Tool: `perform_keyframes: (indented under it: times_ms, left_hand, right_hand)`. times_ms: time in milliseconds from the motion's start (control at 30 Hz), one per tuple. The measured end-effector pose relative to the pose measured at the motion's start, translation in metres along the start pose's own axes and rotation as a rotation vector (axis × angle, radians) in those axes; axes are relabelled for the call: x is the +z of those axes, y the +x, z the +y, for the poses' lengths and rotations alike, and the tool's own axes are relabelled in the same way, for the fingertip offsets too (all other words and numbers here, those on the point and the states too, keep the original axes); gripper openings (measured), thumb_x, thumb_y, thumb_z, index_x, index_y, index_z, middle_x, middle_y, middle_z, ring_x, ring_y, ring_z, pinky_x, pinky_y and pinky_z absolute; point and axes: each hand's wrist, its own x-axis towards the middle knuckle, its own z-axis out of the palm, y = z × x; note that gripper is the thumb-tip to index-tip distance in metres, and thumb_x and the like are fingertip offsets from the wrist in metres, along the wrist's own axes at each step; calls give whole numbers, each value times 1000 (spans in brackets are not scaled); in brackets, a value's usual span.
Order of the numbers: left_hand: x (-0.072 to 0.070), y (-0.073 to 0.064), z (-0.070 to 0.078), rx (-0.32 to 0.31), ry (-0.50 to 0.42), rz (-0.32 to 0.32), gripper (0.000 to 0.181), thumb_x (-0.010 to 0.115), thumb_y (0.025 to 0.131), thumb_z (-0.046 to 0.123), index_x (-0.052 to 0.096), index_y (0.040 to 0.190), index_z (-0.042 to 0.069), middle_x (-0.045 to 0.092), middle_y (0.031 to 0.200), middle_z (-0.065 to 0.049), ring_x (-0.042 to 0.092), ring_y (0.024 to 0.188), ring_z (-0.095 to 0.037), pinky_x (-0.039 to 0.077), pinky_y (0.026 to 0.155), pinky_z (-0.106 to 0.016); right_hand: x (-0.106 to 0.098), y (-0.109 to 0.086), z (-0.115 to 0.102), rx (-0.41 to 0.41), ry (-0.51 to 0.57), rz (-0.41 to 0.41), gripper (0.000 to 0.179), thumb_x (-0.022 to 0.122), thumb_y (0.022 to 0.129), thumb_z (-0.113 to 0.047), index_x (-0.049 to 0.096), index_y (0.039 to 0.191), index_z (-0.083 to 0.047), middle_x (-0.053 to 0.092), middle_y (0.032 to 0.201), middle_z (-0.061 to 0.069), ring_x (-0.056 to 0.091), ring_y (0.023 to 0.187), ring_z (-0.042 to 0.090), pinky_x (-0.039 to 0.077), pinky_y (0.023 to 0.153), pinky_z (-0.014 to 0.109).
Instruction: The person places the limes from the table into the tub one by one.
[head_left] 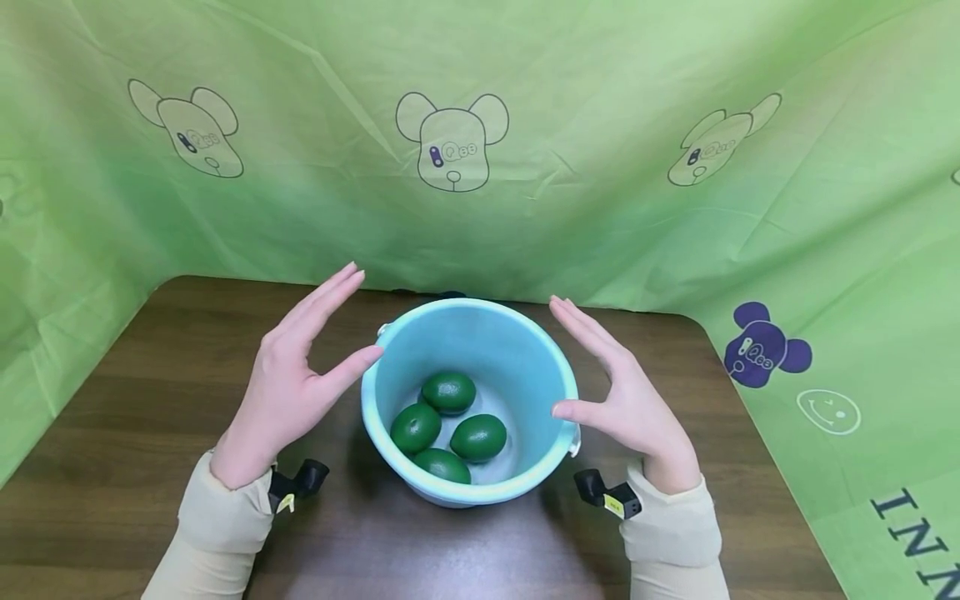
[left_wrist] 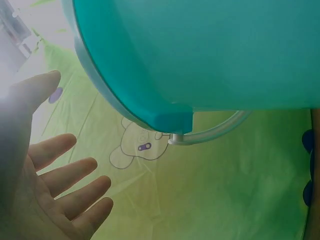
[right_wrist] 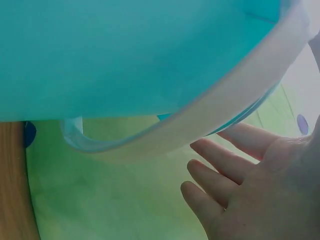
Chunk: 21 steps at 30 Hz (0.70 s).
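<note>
A light blue bucket [head_left: 480,342] stands upright on the brown table, its mouth facing up at me. Several glossy dark green oval fruits [head_left: 478,437] lie at its bottom, bunched toward the left and front. My left hand [head_left: 288,375] is held up at the bucket's left side, fingers extended and thumb spread toward the rim. On the other side, my right hand [head_left: 626,392] is raised with fingers straight, its thumb tip overlapping the right rim in the head view. Both wrist views show a pale handle [left_wrist: 215,132] hanging at the far side, and neither hand grips anything.
The wood-grain table [head_left: 150,417] has rounded far corners. A green cloth [head_left: 585,225] printed with bear heads hangs behind it and along both sides. Small black cameras [head_left: 611,493] are strapped at both wrists, over pale sleeves [head_left: 671,533].
</note>
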Motion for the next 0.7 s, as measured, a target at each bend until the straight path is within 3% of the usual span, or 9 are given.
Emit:
perform_keyframes:
  times_ms: [267,467,700]
  left_hand:
    - [0,1,-3,-19,9,-15,78,87,80,8,54,150,17,48,153,2,44,140,-22,38,112,-41]
    - [-3,1,-7,-44,19,-24,77,86,83,11,52,152,20,46,154,4,43,141,-20,38,112,-43]
    - [-5,1,-14,-108,44,-76,75,81,90,20,45,156,26,40,158,8,38,144,-16,37,112,-47]
  right_hand:
    - [0,1,2,-11,2,9,100,83,79,-4,30,162,-18,32,164,1,22,151,25,19,119,33]
    - [1,3,1,-10,-16,68,76,64,95,1,32,161,-15,32,163,3,24,150,24,19,118,31]
    - [0,2,3,35,-42,134,55,48,106,-8,35,160,-14,31,163,0,23,151,21,19,119,30]
